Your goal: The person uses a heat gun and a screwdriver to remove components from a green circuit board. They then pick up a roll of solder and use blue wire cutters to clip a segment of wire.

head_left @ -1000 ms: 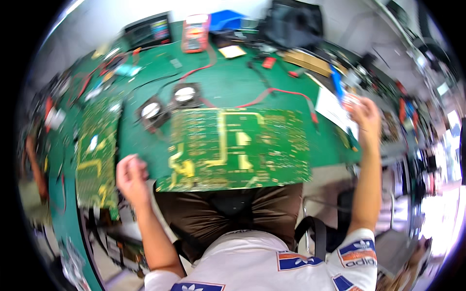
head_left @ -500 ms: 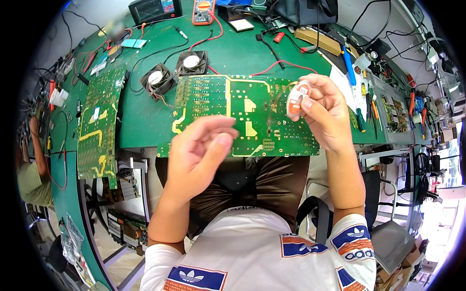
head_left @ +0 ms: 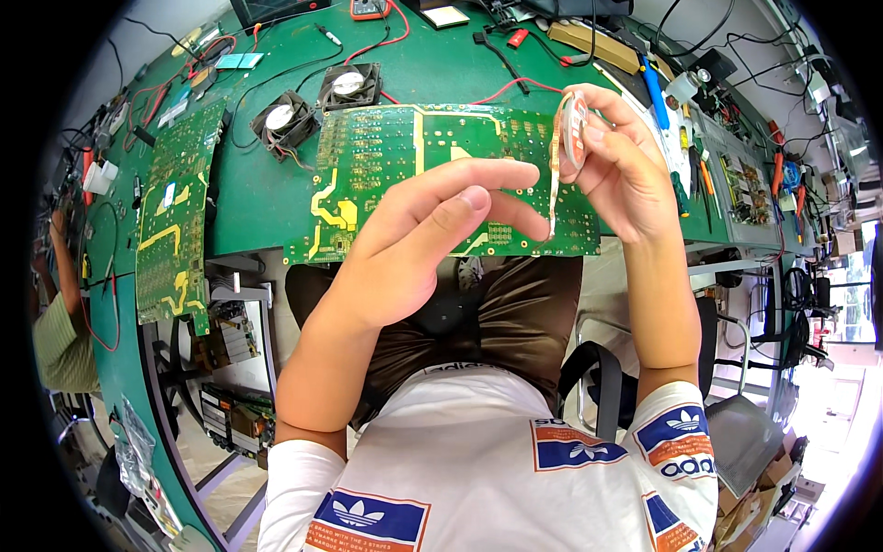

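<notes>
My right hand [head_left: 625, 170] pinches a small round spool of desoldering braid [head_left: 572, 133], clear with an orange-and-white label, above the right part of a large green circuit board [head_left: 368, 161]. A thin strip of braid [head_left: 554, 193] hangs down from the spool. My left hand [head_left: 418, 225] hovers over the middle of the board with its fingers apart. Its lower fingertip is close beside the hanging end of the braid; whether they touch I cannot tell. The board lies at the table's near edge, partly hidden by my left hand.
Two black cooling fans [head_left: 349, 85] sit behind the board. Another green circuit board [head_left: 175, 216] lies at the left, overhanging the table edge. A red multimeter [head_left: 371, 9], cables, a blue-handled tool [head_left: 654, 92] and several screwdrivers are farther back and right. A person [head_left: 64, 322] is at far left.
The spool has turned edge-on in my right hand, and a strip of braid now hangs from it. My left hand has moved right toward the strip, its fingers spreading. The view has shifted slightly.
</notes>
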Motion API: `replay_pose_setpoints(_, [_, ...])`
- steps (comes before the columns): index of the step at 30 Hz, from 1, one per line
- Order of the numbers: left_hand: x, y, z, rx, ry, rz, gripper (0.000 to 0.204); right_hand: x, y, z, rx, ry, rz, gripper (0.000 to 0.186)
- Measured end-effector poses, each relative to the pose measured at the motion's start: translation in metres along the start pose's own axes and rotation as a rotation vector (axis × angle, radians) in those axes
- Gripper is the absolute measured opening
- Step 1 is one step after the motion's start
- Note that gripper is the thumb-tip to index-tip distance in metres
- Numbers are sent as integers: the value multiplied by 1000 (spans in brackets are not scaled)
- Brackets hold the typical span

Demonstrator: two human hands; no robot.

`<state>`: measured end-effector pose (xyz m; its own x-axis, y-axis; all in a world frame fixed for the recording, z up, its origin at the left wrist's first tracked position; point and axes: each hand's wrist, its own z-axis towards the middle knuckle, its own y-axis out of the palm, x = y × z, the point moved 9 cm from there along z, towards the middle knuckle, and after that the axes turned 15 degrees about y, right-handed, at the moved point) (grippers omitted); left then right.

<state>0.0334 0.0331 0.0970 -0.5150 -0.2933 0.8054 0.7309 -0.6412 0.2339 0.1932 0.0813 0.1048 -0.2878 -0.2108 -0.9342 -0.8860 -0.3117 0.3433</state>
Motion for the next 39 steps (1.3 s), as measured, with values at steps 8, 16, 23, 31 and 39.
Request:
replay_pose_setpoints(8, [-17, 13, -9, 178, -206, -429, 44, 3, 3, 2, -124, -25, 93, 33])
replay_pose_setpoints(16, [-23, 24, -10, 127, -263, -397, 38, 5, -8, 2, -62, -12, 139, 30])
replay_pose_setpoints(23, [-9, -28, -8, 365, 45, 135, 23, -4, 3, -6, -168, -29, 208, 30])
replay_pose_setpoints(31, [-20, 14, 7, 83, 114, 100, 42, -8, 6, -9, -135, -65, 101, 36])
replay_pose_setpoints(39, [-21, 2, 0, 222, 38, 12, 28, -16, 6, -22, 76, -93, -251, 35])
